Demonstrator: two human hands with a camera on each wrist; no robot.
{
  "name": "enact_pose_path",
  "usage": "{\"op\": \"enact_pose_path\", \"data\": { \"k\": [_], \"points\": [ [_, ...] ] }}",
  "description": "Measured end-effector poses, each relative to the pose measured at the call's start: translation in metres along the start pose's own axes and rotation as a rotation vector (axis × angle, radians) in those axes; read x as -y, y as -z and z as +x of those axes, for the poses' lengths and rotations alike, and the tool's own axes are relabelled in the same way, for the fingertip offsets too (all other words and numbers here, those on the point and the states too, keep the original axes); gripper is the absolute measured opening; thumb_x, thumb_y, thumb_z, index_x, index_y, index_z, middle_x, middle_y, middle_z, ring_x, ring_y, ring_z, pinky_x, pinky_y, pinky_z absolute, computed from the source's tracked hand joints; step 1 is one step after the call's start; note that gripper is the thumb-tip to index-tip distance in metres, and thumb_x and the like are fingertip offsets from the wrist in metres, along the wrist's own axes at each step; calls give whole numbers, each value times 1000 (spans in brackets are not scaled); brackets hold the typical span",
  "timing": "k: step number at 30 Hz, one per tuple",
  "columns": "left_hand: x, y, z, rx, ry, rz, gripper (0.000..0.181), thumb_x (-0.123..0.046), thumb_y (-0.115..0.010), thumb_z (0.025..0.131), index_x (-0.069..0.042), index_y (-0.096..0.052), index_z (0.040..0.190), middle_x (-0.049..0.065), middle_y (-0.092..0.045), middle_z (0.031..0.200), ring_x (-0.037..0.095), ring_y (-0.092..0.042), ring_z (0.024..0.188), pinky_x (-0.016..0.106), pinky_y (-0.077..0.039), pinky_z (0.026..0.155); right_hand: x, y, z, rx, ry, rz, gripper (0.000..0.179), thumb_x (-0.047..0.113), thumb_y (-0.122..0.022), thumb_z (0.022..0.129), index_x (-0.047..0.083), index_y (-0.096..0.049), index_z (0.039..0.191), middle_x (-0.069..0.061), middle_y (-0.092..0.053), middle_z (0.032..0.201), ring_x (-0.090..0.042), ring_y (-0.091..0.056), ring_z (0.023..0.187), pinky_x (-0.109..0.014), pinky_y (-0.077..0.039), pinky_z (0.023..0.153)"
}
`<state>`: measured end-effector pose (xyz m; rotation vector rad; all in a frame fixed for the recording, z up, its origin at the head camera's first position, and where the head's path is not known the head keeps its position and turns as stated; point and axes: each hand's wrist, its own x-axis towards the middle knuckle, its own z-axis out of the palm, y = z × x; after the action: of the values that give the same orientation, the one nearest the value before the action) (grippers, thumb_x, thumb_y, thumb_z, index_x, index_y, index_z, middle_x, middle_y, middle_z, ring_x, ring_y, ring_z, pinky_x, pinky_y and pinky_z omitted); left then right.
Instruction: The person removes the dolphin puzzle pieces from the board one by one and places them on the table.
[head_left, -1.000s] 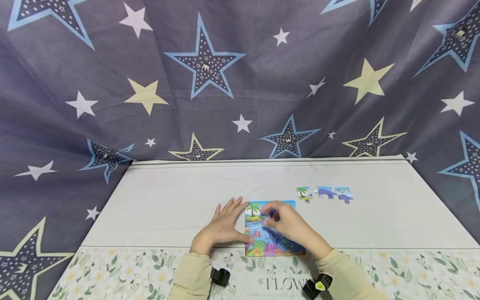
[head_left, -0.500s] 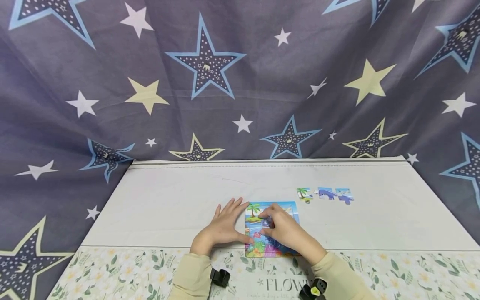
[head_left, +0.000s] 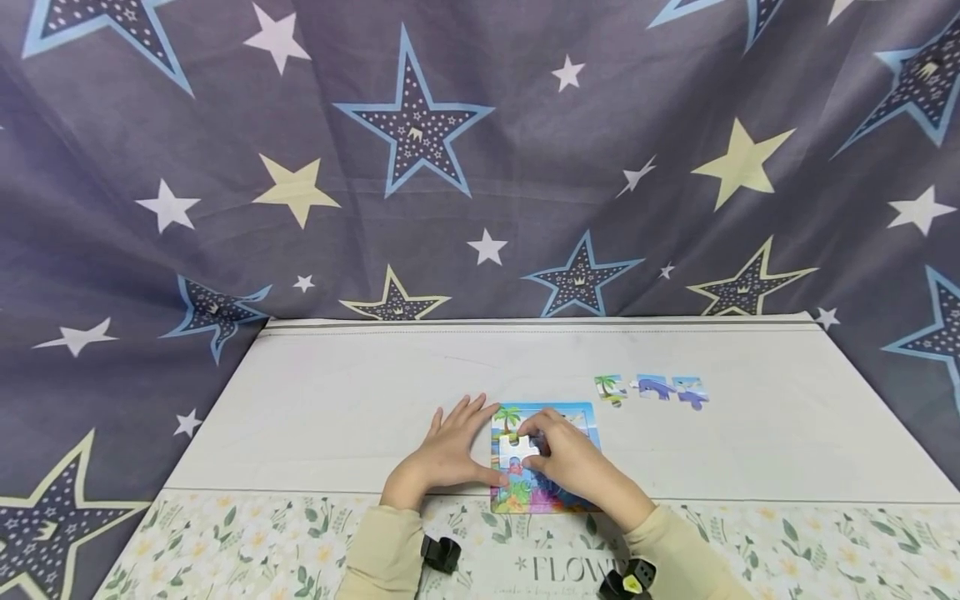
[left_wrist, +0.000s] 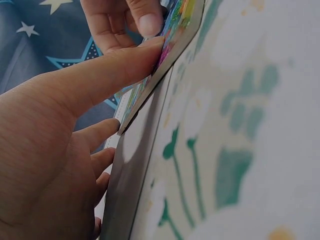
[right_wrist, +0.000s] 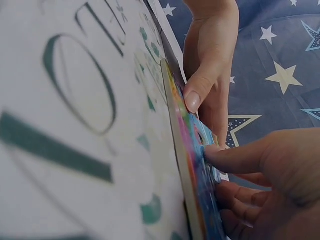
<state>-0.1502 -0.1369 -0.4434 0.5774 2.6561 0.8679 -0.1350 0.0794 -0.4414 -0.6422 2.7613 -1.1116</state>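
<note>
A colourful sea-scene jigsaw board (head_left: pixel 517 503) lies in front of me in the head view. My left hand (head_left: pixel 444 457) is spread flat at its left side, thumb on the lower left edge and index fingertip at the upper left corner. With thumb and index finger, my right hand (head_left: pixel 572 454) pinches a puzzle piece (head_left: pixel 516 448) over the board's left middle; it shows up bright white, with knobs and notches. The right hand covers much of the board's middle. In the right wrist view, the thumb (right_wrist: pixel 235 157) and curled fingers are close against the board's face.
Three loose puzzle pieces lie behind the board to the right: a palm tree piece (head_left: pixel 609 388) and two with purple animal parts, a left one (head_left: pixel 654 387) and a right one (head_left: pixel 691 392). A star-print curtain (head_left: pixel 480 167) hangs behind the white table surface (head_left: pixel 337 400).
My right hand has shifted slightly left and down over the board. The patch between its fingertips has turned from picture colours to bright white. My left hand has stayed in place.
</note>
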Motion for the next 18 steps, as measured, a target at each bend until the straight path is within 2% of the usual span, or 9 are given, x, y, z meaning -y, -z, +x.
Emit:
{"op": "enact_pose_path", "data": {
  "k": [4,12,18],
  "points": [
    [0,-1,2,6,1,3,106,-47,-86,70,-12,-33,155,12,-19,164,34,-8,151,62,4,117,0,4,-1,-8,-12,37,22,3,-74,88,9,-66,107,-1,-60,99,-13,-53,78,-30,-48,66],
    [0,-1,2,13,12,8,106,-48,-86,69,-14,-34,155,10,-19,164,32,-6,151,60,5,118,2,8,-1,-8,8,48,13,4,-71,90,11,-67,101,8,-57,77,-6,-51,63,-26,-45,59],
    [1,-2,2,6,16,6,108,-49,-86,68,-14,-33,155,10,-18,164,32,-6,151,60,5,117,5,11,-2,-18,22,41,13,3,-70,91,11,-69,100,8,-59,76,-5,-53,64,-25,-46,59]
  ]
}}
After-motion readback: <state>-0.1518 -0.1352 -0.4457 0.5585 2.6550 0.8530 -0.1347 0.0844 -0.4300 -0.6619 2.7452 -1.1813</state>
